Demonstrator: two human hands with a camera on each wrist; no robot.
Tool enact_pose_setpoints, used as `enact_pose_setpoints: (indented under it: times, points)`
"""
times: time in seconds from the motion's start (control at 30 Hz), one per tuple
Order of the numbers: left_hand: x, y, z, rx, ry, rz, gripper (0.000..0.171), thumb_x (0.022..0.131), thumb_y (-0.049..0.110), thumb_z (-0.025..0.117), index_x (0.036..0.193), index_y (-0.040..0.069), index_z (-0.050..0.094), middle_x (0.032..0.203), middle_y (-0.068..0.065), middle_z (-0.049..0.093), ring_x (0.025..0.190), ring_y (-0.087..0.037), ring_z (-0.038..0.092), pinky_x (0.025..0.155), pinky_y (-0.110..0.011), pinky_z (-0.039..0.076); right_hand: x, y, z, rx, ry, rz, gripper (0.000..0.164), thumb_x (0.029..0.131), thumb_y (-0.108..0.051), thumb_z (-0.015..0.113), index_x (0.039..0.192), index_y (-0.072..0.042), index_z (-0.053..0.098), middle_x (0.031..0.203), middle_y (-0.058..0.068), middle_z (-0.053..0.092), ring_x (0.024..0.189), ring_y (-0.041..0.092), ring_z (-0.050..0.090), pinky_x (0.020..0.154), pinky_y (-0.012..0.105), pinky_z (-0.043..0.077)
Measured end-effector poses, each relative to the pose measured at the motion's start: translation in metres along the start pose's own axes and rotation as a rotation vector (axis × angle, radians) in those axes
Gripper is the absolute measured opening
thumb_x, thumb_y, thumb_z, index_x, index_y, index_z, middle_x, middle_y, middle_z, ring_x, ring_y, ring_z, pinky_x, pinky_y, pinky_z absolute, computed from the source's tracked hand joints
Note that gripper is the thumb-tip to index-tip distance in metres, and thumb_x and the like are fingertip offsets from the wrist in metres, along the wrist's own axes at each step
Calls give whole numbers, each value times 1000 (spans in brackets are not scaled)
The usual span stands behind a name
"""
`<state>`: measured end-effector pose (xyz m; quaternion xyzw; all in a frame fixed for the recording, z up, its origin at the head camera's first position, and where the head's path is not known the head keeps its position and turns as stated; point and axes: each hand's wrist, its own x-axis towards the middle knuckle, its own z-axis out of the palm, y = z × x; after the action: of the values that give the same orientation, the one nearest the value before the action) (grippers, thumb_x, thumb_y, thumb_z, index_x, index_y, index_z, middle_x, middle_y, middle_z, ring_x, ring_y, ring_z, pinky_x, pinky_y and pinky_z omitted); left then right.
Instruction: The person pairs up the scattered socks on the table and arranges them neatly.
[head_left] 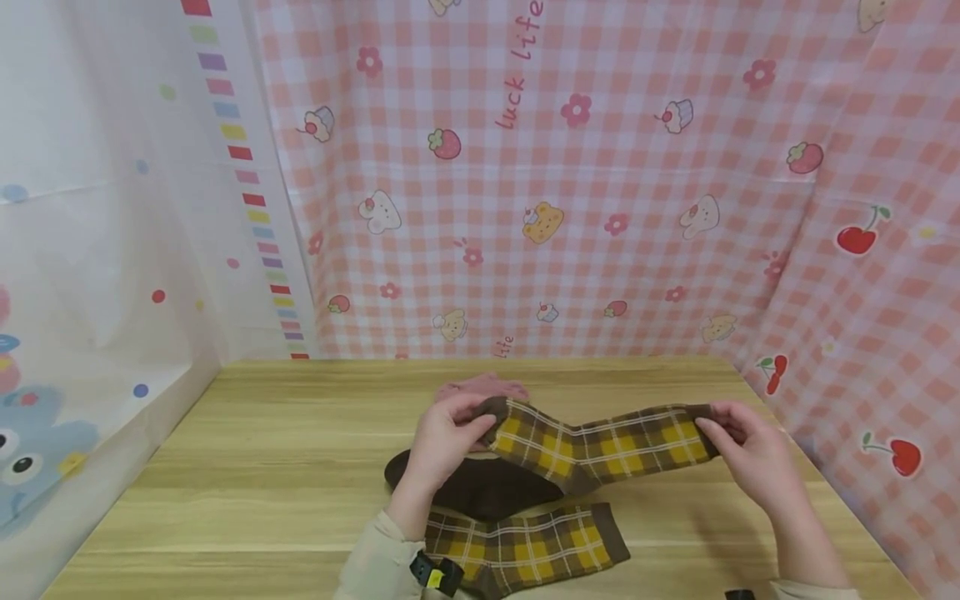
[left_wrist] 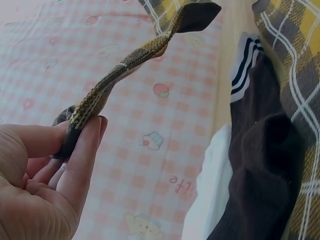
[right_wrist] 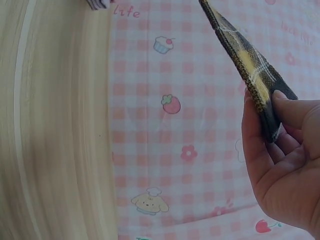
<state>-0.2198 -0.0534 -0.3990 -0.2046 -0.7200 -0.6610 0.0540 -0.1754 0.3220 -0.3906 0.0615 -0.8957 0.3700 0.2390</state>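
Observation:
Both hands hold a yellow-and-brown plaid sock (head_left: 592, 450) stretched out above the table. My left hand (head_left: 441, 446) pinches its dark toe end between thumb and fingers. At the other end, my right hand (head_left: 757, 454) pinches the dark brown cuff. The wrist views show the sock nearly edge-on, running away from the left hand (left_wrist: 45, 175) and from the right hand (right_wrist: 285, 165). A matching plaid sock (head_left: 536, 546) lies flat on the table near the front, partly covered by the left wrist. Behind it lies a dark sock (head_left: 480, 487), which has a white-striped cuff (left_wrist: 246, 65) in the left wrist view.
A pink piece of fabric (head_left: 487, 386) lies on the wooden table (head_left: 285, 467) behind the left hand. Beside the dark sock is a white item (left_wrist: 210, 185) in the left wrist view. Printed cloth (head_left: 570, 275) hangs behind the table and along both sides.

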Motion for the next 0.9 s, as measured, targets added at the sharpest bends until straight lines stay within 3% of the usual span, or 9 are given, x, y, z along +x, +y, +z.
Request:
enact_pose_setpoints:
  times: [0.17, 0.27, 0.43, 0.67, 0.73, 0.9]
  points:
    - [-2, 3, -8, 1, -21, 25, 18, 91, -2, 67, 107, -1, 72, 111, -15, 71, 106, -25, 65, 62, -29, 57, -1, -7, 3, 4, 0, -13, 16, 97, -7, 64, 108, 5, 64, 101, 20, 68, 84, -15, 51, 67, 7, 46]
    - [-4, 3, -12, 1, -30, 24, 17, 92, -1, 67, 107, 0, 72, 116, -13, 70, 103, -20, 65, 63, -31, 57, -2, -10, 4, -1, 0, -37, 13, 96, -6, 64, 106, 3, 65, 98, 16, 69, 83, -12, 54, 66, 9, 48]
    - [-8, 5, -18, 27, -1, -39, 16, 92, 0, 66, 107, 0, 72, 109, -15, 70, 76, -17, 66, 63, -31, 58, -3, -15, 8, 2, -2, -59, 11, 94, -4, 66, 104, 2, 66, 96, 13, 69, 82, -10, 56, 66, 10, 48]
    - [-14, 10, -28, 22, 25, -100, 26, 93, 0, 65, 119, -3, 67, 122, -19, 65, 76, -18, 66, 65, -34, 59, -4, -22, 13, 32, 4, -82, 11, 92, 0, 68, 102, 2, 66, 94, 12, 70, 79, -7, 58, 64, 10, 48]
    - [-16, 11, -31, 28, 24, -111, 27, 93, -1, 65, 120, -3, 67, 119, -19, 66, 77, -18, 65, 64, -34, 59, -4, -24, 15, 43, 8, -99, 10, 91, 1, 69, 100, 1, 66, 92, 11, 70, 78, -5, 58, 63, 10, 48]
    - [-22, 14, -37, 32, 100, -135, 21, 90, -4, 68, 111, -5, 70, 100, -18, 71, 76, -21, 69, 61, -33, 59, -5, -27, 20, 78, 10, -131, 10, 89, 4, 69, 99, 0, 66, 88, 9, 69, 75, -2, 60, 62, 12, 49]
